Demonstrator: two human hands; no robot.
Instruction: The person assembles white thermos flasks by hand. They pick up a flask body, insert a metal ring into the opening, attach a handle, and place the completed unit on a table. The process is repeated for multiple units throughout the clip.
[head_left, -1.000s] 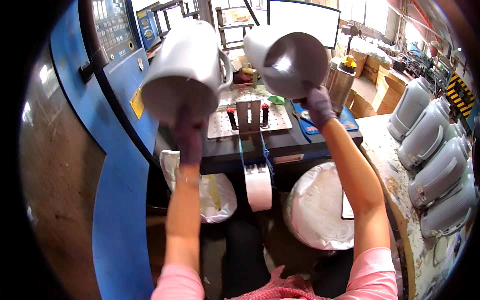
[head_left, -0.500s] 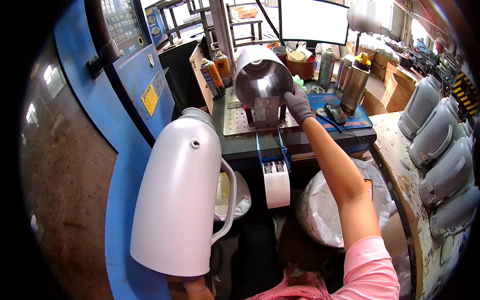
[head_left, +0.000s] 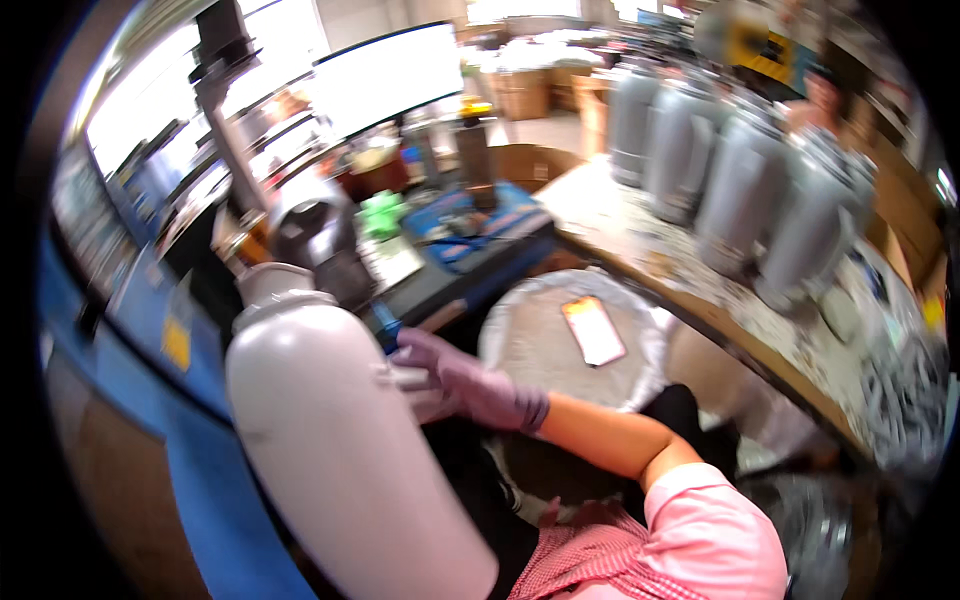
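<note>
A large pale grey vacuum jug (head_left: 330, 430) stands tilted in front of me on the left, its neck toward the bench. My right hand (head_left: 470, 380), in a grey-purple glove, is at the jug's handle (head_left: 418, 392), with its fingers bent over it; motion blurs the grip. My left hand is out of sight, and the jug's lower end runs toward the bottom edge. Beyond the neck, a shiny metal cylinder (head_left: 315, 240) sits on the workbench, partly hidden by the jug.
Several grey jugs (head_left: 740, 185) line the worn side table (head_left: 640, 250) at right. A lined bin (head_left: 520, 350) with a phone (head_left: 593, 330) on top stands between. Blue machine housing (head_left: 215, 500) borders the left. A person (head_left: 825, 95) appears at far right.
My right hand has left the metal cylinder and come back to the jug's handle. The view has swung right, and the jug leans more. My left hand has gone out of view.
</note>
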